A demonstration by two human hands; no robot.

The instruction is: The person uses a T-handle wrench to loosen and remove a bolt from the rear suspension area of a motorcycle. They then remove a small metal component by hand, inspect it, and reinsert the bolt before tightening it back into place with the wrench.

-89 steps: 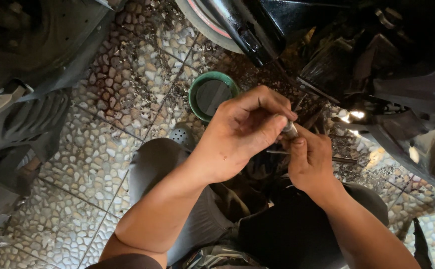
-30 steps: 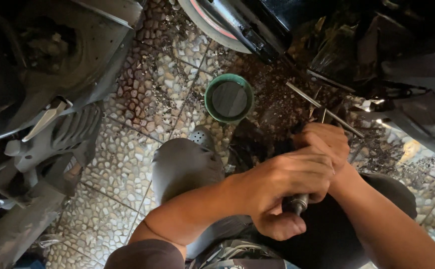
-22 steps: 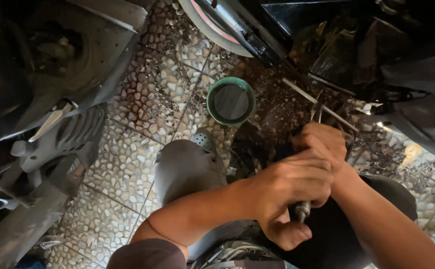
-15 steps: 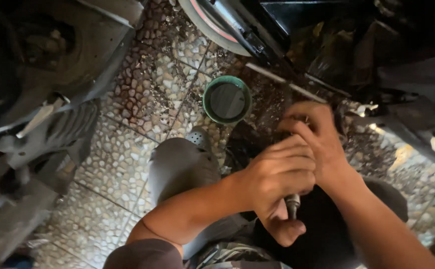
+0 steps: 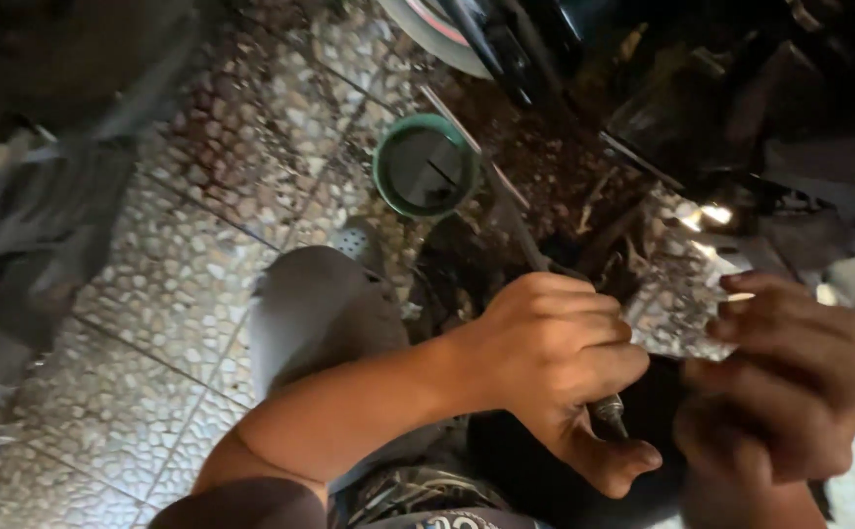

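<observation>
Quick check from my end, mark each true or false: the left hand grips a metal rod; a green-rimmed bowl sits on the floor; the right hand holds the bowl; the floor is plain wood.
1. The left hand is closed around a thin metal rod. True.
2. A green-rimmed bowl sits on the floor. True.
3. The right hand holds the bowl. False: it is well apart from the bowl, beside the left hand.
4. The floor is plain wood. False: it is pebble-patterned tile.
</observation>
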